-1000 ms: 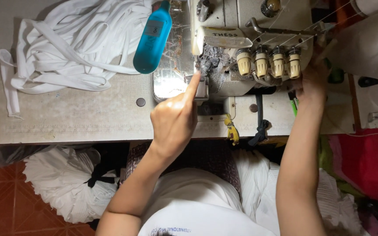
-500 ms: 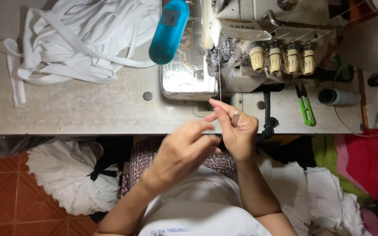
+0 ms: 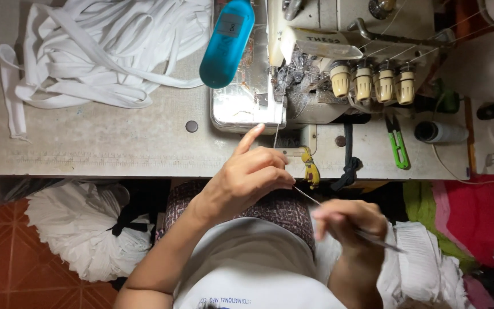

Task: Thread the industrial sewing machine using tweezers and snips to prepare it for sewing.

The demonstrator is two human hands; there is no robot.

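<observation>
left hand [image 3: 247, 174] pinching thread [image 3: 307, 195], right hand [image 3: 347, 220] pulling

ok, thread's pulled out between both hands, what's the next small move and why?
Probably bring the right hand back up toward the needle area of the sewing machine. The left hand pinches the thread just in front of the machine's shiny plate, index finger pointing at it, while the right holds what looks like thin tweezers low and away, and the thread stretches taut between them.

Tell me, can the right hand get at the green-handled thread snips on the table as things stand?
Probably not at once: the right hand pinches a thin thread, though nothing lies between it and the green-handled thread snips.
</observation>
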